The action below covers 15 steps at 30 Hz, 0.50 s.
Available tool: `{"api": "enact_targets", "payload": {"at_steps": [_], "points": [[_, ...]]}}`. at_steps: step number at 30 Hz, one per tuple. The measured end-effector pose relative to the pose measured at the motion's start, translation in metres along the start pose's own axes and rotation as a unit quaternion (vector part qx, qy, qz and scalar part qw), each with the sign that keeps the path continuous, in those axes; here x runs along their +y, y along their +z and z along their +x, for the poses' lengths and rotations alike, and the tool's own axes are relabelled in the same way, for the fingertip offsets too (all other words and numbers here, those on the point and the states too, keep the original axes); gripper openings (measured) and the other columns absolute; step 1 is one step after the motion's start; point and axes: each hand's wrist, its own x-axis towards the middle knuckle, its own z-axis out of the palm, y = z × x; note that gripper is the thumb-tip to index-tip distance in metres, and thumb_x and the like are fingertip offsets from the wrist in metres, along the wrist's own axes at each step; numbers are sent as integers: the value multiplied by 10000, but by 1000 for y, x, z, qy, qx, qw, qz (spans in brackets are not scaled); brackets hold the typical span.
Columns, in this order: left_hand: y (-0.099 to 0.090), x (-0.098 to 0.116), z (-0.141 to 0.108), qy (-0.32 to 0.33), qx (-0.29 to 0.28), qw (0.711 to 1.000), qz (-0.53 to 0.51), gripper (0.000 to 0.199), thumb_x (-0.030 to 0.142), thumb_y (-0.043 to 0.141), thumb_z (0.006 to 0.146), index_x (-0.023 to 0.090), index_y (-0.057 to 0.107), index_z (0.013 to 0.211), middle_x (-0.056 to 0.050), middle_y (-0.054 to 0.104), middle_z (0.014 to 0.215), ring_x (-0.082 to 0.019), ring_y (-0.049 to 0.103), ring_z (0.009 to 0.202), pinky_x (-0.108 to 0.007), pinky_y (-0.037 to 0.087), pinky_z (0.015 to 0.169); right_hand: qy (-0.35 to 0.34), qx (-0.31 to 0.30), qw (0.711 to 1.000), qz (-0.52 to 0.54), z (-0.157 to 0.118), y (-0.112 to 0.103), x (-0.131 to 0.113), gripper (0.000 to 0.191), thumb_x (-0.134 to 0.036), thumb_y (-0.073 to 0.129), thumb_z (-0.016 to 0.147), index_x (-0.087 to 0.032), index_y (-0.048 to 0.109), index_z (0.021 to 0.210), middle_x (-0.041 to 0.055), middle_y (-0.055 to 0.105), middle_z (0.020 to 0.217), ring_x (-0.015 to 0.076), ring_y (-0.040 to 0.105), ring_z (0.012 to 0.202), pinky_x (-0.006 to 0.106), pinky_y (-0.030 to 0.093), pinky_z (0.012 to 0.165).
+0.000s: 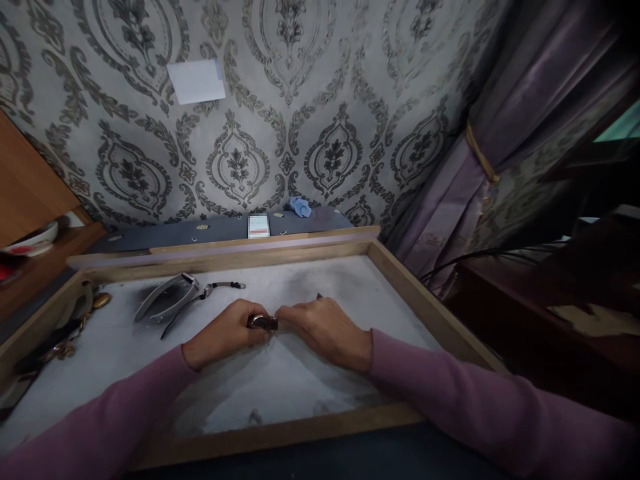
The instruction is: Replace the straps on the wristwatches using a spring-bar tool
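I see both sets of fingers pinched together on a small dark metal piece point(262, 323), possibly a watch case, held between left hand point(227, 333) and right hand point(325, 330) just above the grey-lined wooden tray point(415, 293). A slip here would drop it onto the lining; metal pliers point(173, 299) lie near, left.

- Small dark metal object point(262, 323), shiny on top, sitting low over the tray's grey lining, mostly hiding between the fingertips of both hands; exact type unclear.
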Motion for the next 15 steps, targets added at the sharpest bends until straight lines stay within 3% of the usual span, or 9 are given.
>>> {"api": "enact_targets", "payload": {"at_steps": [4,7,12,15], "points": [[-3,1,-1,-5,-8,1000,3,133,285,580,648,168,518,646,70,385,562,-94,331,535,-235,245,501,4,-55,996,-69,0,-3,-7,167,-46,486,840,-126,580,953,61,688,770,149,572,584,282,146,495],[-3,0,-1,4,-17,1000,10,113,272,571,678,171,520,676,74,408,540,-90,357,509,-231,262,489,9,-64,996,-67,0,-4,-7,174,-30,484,822,-123,584,928,65,693,782,150,584,598,275,182,497],[-1,0,-1,-6,-34,999,-22,100,268,536,732,171,521,747,44,524,629,-93,451,495,-226,352,478,-3,-26,999,24,0,0,-1,190,-50,448,876,-120,619,920,79,696,783,149,617,645,241,321,550],[-1,2,-2,-2,-33,999,-2,102,266,509,748,170,527,776,32,540,655,-96,445,508,-223,342,464,-18,5,994,108,0,2,0,220,-80,426,909,-112,643,896,60,668,701,129,590,600,227,358,561]]}}
